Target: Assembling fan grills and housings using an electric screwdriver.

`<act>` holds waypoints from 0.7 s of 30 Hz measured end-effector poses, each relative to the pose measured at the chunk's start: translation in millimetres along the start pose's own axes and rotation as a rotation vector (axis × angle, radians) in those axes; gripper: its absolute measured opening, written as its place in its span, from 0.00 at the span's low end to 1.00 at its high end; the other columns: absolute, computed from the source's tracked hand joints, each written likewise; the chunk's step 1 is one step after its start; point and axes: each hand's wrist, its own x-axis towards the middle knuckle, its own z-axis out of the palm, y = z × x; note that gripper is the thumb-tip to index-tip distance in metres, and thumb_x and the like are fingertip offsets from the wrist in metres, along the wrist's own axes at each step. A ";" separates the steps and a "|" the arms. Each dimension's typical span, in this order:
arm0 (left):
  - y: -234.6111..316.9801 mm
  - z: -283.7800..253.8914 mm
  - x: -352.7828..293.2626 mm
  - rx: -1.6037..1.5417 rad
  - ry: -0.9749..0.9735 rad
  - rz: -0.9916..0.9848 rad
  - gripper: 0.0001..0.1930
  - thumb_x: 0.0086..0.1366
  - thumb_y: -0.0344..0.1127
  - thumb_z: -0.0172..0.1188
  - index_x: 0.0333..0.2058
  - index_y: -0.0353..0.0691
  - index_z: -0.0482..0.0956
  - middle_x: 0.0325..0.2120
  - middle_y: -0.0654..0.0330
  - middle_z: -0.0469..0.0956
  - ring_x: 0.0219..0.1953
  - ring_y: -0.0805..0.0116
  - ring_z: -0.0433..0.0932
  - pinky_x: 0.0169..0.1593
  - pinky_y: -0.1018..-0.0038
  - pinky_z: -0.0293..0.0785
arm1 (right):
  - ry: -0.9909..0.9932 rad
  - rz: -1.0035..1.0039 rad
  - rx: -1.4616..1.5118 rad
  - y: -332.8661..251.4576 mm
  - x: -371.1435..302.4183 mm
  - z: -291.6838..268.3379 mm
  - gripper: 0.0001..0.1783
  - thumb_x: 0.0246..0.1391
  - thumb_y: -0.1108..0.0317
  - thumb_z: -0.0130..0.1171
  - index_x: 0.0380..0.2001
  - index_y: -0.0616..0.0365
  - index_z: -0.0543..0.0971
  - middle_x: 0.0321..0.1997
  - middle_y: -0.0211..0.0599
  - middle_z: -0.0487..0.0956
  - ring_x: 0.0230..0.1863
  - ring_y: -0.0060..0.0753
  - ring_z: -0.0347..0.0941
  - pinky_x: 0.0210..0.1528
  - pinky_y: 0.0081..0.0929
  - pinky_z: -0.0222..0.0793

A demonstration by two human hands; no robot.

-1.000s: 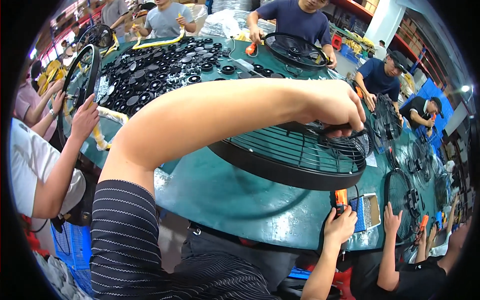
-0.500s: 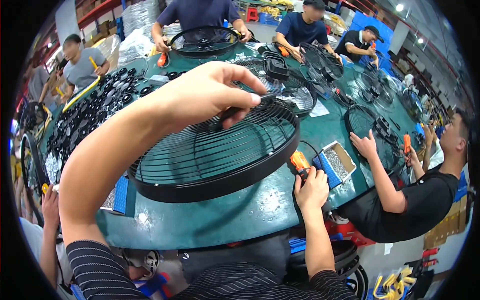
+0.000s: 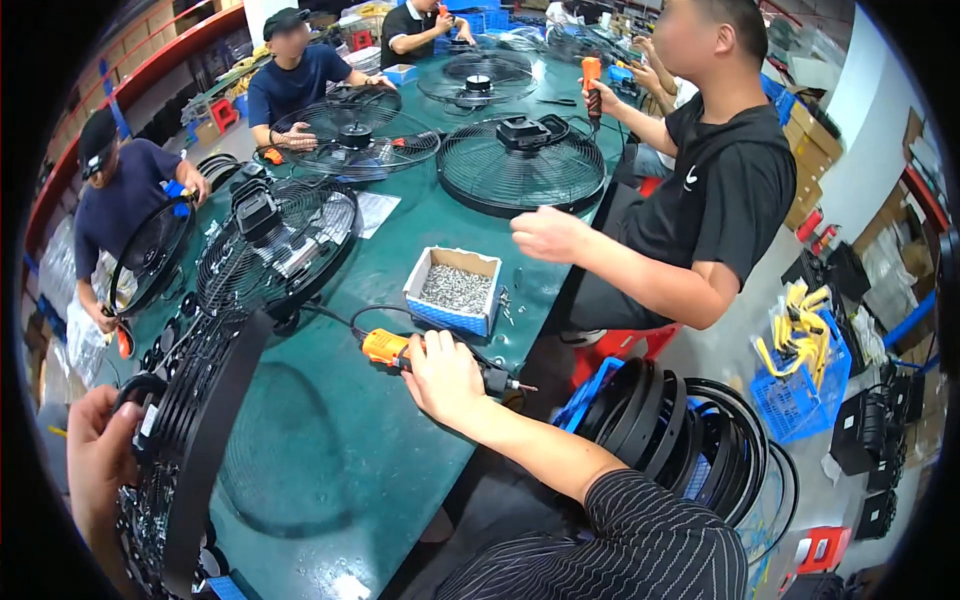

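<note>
At the left edge, my left hand (image 3: 100,455) grips the centre of a round black fan grille (image 3: 212,450), which stands steeply tilted with its wide rim toward me. Part of the hand's lower side is lost in the dark picture edge. On the green table my right hand (image 3: 445,375) is closed round an orange and black electric screwdriver (image 3: 384,347), its bit pointing right toward the table edge. Just beyond that hand is an open box (image 3: 468,318) of small silver screws. A few loose screws lie to the box's right.
A black fan with a motor (image 3: 258,215) lies beyond the grille, another (image 3: 525,150) farther right. A co-worker in black (image 3: 735,190) sits at the right, holding an orange screwdriver (image 3: 592,80). Black rims (image 3: 650,420) are stacked beside the table; a blue crate (image 3: 800,385) stands on the floor.
My view has swung to the right. The grille has gone from lying nearly flat to steeply tilted at my left. My right hand still holds the screwdriver, now turned with its bit to the right.
</note>
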 end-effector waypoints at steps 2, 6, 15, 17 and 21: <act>-19.2 -28.3 8.3 0.108 0.115 0.056 0.09 0.67 0.37 0.58 0.37 0.38 0.71 0.17 0.68 0.69 0.10 0.84 0.60 0.12 0.84 0.52 | -0.036 0.015 0.000 0.4 1.3 -1.0 0.30 0.44 0.59 0.69 0.47 0.67 0.74 0.37 0.41 0.71 0.41 0.40 0.70 0.37 0.34 0.70; -37.9 -101.6 30.7 0.298 0.083 -0.032 0.10 0.69 0.31 0.55 0.46 0.35 0.69 0.29 0.65 0.74 0.24 0.79 0.73 0.25 0.82 0.71 | -0.077 0.023 0.001 1.2 3.1 -3.3 0.30 0.44 0.58 0.69 0.47 0.66 0.75 0.37 0.41 0.71 0.41 0.39 0.70 0.37 0.34 0.71; -55.2 -160.1 83.3 0.595 0.166 0.152 0.14 0.67 0.41 0.59 0.35 0.33 0.80 0.26 0.66 0.78 0.27 0.79 0.73 0.30 0.79 0.69 | -0.079 -0.002 -0.107 1.1 -0.2 1.0 0.27 0.50 0.54 0.64 0.46 0.63 0.75 0.37 0.36 0.73 0.42 0.34 0.71 0.38 0.31 0.70; -54.3 -164.3 76.0 0.597 0.161 0.132 0.17 0.66 0.44 0.60 0.31 0.32 0.83 0.25 0.67 0.79 0.27 0.80 0.73 0.31 0.78 0.68 | -0.077 -0.011 -0.115 0.2 0.2 1.0 0.27 0.49 0.53 0.64 0.47 0.62 0.76 0.37 0.36 0.73 0.42 0.34 0.71 0.39 0.31 0.69; -48.1 -160.8 66.5 0.483 0.274 0.021 0.23 0.68 0.50 0.58 0.28 0.32 0.83 0.21 0.69 0.77 0.22 0.82 0.71 0.28 0.79 0.67 | -0.078 -0.019 -0.092 -1.2 0.2 0.6 0.29 0.49 0.54 0.65 0.49 0.63 0.75 0.38 0.38 0.73 0.43 0.37 0.70 0.40 0.33 0.69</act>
